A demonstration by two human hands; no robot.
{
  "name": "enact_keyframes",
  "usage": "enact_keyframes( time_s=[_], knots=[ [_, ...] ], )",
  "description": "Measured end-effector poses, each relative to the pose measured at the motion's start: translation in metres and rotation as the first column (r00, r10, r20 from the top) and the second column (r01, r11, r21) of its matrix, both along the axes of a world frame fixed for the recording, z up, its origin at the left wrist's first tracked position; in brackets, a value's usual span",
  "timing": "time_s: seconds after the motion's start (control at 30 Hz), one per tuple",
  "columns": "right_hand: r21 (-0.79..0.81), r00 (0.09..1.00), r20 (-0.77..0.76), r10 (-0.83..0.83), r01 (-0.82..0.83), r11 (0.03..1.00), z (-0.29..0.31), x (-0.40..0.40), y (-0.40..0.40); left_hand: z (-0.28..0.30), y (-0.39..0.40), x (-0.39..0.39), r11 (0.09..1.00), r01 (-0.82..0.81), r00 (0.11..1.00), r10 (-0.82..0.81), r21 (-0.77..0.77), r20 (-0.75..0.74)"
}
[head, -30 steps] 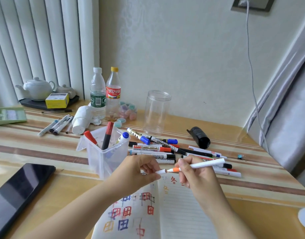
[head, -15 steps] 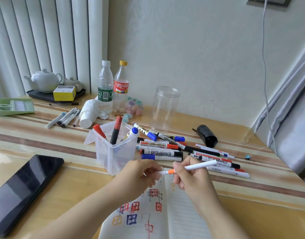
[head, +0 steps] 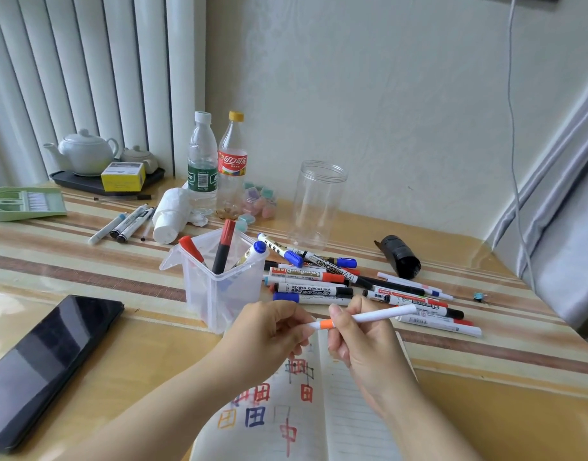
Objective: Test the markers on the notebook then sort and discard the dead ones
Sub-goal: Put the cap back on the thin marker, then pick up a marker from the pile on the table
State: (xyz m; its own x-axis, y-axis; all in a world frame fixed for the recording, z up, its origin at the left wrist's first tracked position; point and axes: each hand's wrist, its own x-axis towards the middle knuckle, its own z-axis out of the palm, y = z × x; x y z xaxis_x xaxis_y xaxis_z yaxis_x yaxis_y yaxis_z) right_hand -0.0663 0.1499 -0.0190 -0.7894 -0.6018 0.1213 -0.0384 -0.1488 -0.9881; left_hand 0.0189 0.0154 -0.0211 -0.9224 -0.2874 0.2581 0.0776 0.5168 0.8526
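Left grip hides the white marker tip held by right hand

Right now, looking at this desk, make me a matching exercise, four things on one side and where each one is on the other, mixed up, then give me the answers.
Things:
1. white marker with the orange band
2. clear jar
3. dark tablet
4. teapot

Places:
A. on the black tray at the far left
B. flat on the table, left of the notebook
C. held between both hands above the notebook
D. upright near the wall, behind the loose marker pile

Pairs: 1-C, 2-D, 3-B, 4-A
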Motion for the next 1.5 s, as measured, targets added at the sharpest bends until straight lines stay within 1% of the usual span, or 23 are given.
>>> enact_keyframes(
  time_s=[0.13,0.2,0.27,0.33,0.37,0.43,0.5,0.57,0.63,0.7,0.77,0.8,0.9,1.0,1.1,1.17,1.27,1.33,1.4,1.5],
  knots=[
    [0.047,0.997,-0.018,0.073,-0.072,0.996,0.017,0.000,-0.010,0.008,-0.005,0.009,0.998,-0.059,0.995,0.058,-0.013,-0.079],
    [0.044,0.994,-0.057,0.098,-0.096,0.994,0.029,-0.001,-0.021,0.016,-0.013,0.016,0.989,-0.125,0.984,0.114,-0.077,-0.135],
    [0.029,0.993,-0.099,0.067,-0.065,0.997,0.044,-0.003,-0.034,0.025,-0.025,0.025,0.957,-0.222,0.967,0.190,-0.186,-0.172],
    [0.013,0.981,-0.194,0.025,-0.023,1.000,0.061,-0.006,-0.049,0.033,-0.038,0.036,0.891,-0.341,0.934,0.284,-0.301,-0.218],
    [0.007,0.967,-0.254,0.012,-0.011,1.000,0.070,-0.007,-0.057,0.036,-0.045,0.041,0.855,-0.400,0.909,0.324,-0.330,-0.263],
    [0.014,0.926,-0.379,-0.005,0.011,1.000,0.085,-0.008,-0.074,0.042,-0.059,0.050,0.791,-0.511,0.848,0.402,-0.337,-0.345],
    [0.077,0.853,-0.521,0.000,0.047,0.996,0.094,-0.007,-0.091,0.047,-0.071,0.057,0.732,-0.599,0.792,0.482,-0.324,-0.375],
    [0.206,0.771,-0.634,0.062,0.091,0.974,0.094,-0.004,-0.108,0.049,-0.079,0.062,0.703,-0.627,0.773,0.512,-0.335,-0.374],
    [0.340,0.709,-0.690,0.146,0.140,0.930,0.086,-0.001,-0.120,0.048,-0.083,0.065,0.698,-0.614,0.786,0.498,-0.368,-0.367],
    [0.445,0.671,-0.703,0.235,0.158,0.881,0.073,0.004,-0.124,0.044,-0.084,0.066,0.700,-0.597,0.800,0.485,-0.391,-0.353],
    [0.510,0.667,-0.681,0.302,0.137,0.849,0.063,0.007,-0.123,0.039,-0.083,0.066,0.705,-0.585,0.810,0.476,-0.402,-0.343],
    [0.520,0.679,-0.665,0.311,0.122,0.845,0.061,0.008,-0.121,0.037,-0.082,0.065,0.705,-0.577,0.815,0.466,-0.413,-0.343],
    [0.496,0.731,-0.630,0.262,0.118,0.860,0.058,0.001,-0.108,0.033,-0.070,0.060,0.722,-0.527,0.847,0.397,-0.449,-0.355],
    [0.471,0.740,-0.643,0.197,0.179,0.864,0.055,-0.015,-0.081,0.029,-0.049,0.050,0.743,-0.435,0.892,0.282,-0.508,-0.352],
    [0.502,0.747,-0.648,0.149,0.272,0.821,0.043,-0.042,-0.048,0.018,-0.031,0.032,0.783,-0.320,0.937,0.178,-0.534,-0.302],
    [0.568,0.740,-0.651,0.167,0.330,0.754,0.026,-0.061,-0.029,0.007,-0.021,0.016,0.798,-0.267,0.954,0.141,-0.541,-0.263],
    [0.654,0.696,-0.671,0.254,0.394,0.646,-0.001,-0.083,-0.014,-0.008,-0.010,-0.009,0.812,-0.197,0.976,0.111,-0.550,-0.185],
    [0.695,0.680,-0.659,0.323,0.384,0.608,-0.014,-0.089,-0.012,-0.018,-0.008,-0.024,0.833,-0.172,0.985,0.133,-0.527,-0.112],
    [0.681,0.620,-0.693,0.367,0.397,0.615,-0.019,-0.092,-0.016,-0.026,-0.010,-0.035,0.843,-0.156,0.987,0.158,-0.515,-0.041],
    [0.613,0.475,-0.781,0.405,0.461,0.641,-0.018,-0.093,-0.028,-0.033,-0.013,-0.044,0.854,-0.160,0.984,0.177,-0.495,-0.013]
  ],
)
